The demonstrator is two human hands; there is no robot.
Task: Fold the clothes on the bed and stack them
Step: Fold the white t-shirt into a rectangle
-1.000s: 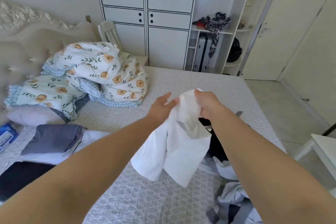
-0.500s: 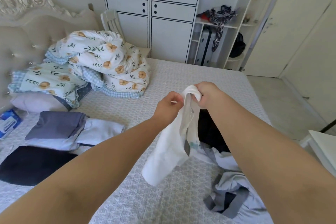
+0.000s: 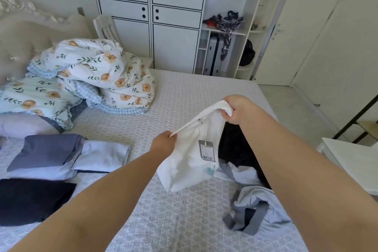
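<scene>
Spreading since a second ago, both hands (image 3: 163, 142) (image 3: 235, 108) pinch the white garment (image 3: 190, 161), fingers clamped on its edge; folding can begin.

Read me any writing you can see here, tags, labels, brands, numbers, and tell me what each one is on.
Nothing here can be read as words.
Hang tag on the white garment: lines of print and a barcode, too small and blurred to read.
Neck label on the same garment's collar: small dark marks, unreadable.
Wardrobe, quilt and folded clothes: no text visible.
</scene>
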